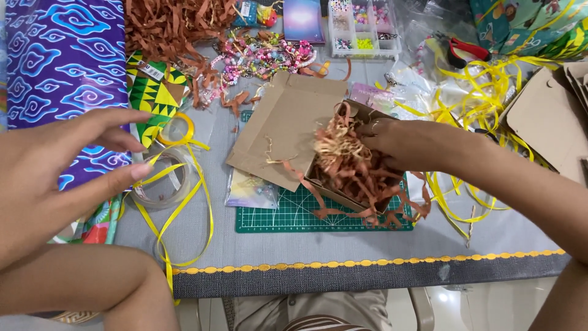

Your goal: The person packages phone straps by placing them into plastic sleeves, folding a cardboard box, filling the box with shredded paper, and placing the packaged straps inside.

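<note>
The desk (367,245), draped in grey cloth with a yellow-trimmed near edge, carries everything here. Over its far left corner lies a large sheet of purple wrapping paper with blue cloud swirls (61,67), and along the far edge sits a heap of brown shredded paper (171,24). Near the middle of the desk a green cutting mat (288,214) lies close to the near edge, and on it stands an open cardboard box (294,122), its broad lid flap thrown back toward the far left. The box is stuffed with brown and tan paper shreds (349,165), some spilling over its near wall onto the mat. The right hand (404,142) reaches in from the right edge and sits directly over the box opening, fingers curled into the shreds and gripping a tuft of the paler ones, so the box lies just under and to the left of it. The left hand (55,165) hovers above the left side of the desk, well apart from the box, fingers spread and loose, grasping nothing; just to its right lies a clear tape roll (162,184) tangled with yellow ribbon (184,202). More yellow ribbon (478,86) is piled toward the far right corner, and a strand of coloured beads (263,58) lies near the far edge beside a clear bead organiser (364,27).
</note>
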